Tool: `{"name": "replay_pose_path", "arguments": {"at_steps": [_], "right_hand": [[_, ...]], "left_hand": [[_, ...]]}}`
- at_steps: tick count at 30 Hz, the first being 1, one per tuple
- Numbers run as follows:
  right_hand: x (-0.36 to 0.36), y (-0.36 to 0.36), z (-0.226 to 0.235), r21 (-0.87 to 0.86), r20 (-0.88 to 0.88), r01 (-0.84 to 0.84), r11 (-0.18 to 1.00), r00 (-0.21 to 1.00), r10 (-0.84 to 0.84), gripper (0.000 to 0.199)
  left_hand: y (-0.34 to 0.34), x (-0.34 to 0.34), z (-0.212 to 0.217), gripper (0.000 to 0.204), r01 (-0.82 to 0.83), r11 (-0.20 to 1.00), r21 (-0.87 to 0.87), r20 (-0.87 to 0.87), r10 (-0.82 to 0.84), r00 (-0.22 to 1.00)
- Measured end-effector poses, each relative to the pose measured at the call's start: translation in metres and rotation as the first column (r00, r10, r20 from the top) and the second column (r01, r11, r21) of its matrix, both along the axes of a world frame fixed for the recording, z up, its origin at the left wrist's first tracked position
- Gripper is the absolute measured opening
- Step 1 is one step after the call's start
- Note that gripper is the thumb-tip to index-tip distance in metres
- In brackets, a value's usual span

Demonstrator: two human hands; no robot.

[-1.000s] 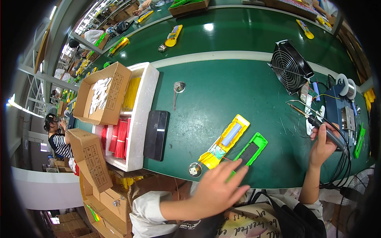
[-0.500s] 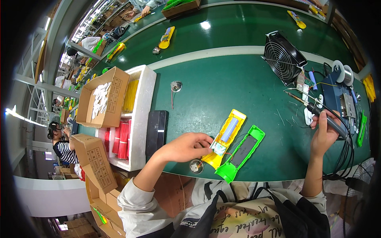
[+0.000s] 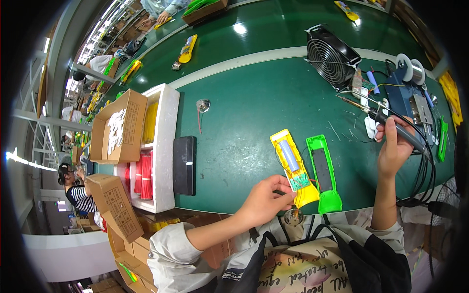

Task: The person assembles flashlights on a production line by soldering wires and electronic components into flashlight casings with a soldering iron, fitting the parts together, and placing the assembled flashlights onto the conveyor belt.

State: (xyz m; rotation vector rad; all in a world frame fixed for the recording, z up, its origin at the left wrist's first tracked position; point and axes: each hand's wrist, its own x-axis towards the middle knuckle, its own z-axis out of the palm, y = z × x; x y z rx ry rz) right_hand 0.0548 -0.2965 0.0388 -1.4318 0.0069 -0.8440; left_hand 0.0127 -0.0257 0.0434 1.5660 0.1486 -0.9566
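My left hand is closed at the left edge of a yellow flashlight shell, its thumb and fingertips beside the circuit board. In the shell lie a blue cylindrical battery cell and a small green circuit board. A round clear lamp head hangs by wires at the shell's near end, over the table edge. Beside it, joined by thin wires, lies a green shell half with a dark insert. My right hand grips a soldering iron, its tip pointing left, above the table and away from the shell.
A black fan and a solder spool stand at the back right. At left are a white foam box with wires, a carton and a black case. A loose lamp head lies farther back.
The yellow shell has moved right with my left hand and turned more upright; the green half has turned with it. The soldering iron stays in my right hand. The whole view has shifted slightly.
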Motion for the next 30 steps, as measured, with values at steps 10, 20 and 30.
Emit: {"name": "replay_pose_path", "arguments": {"at_steps": [10,20,30], "right_hand": [[-0.001,-0.006,0.003,0.048,0.0,0.049,0.998,0.999,-0.049,0.017],[0.001,-0.003,0.006,0.135,0.02,0.029,0.99,0.999,-0.032,0.018],[-0.001,-0.004,0.004,0.06,-0.06,0.045,0.997,0.997,-0.041,0.017]], "left_hand": [[-0.011,0.056,0.059,0.04,0.449,0.4,0.799,0.143,-0.852,0.504],[-0.028,0.128,0.011,0.074,0.301,0.447,0.842,0.539,-0.708,-0.457],[-0.003,0.09,-0.003,0.055,0.086,0.485,0.87,0.482,-0.802,-0.352]]}}
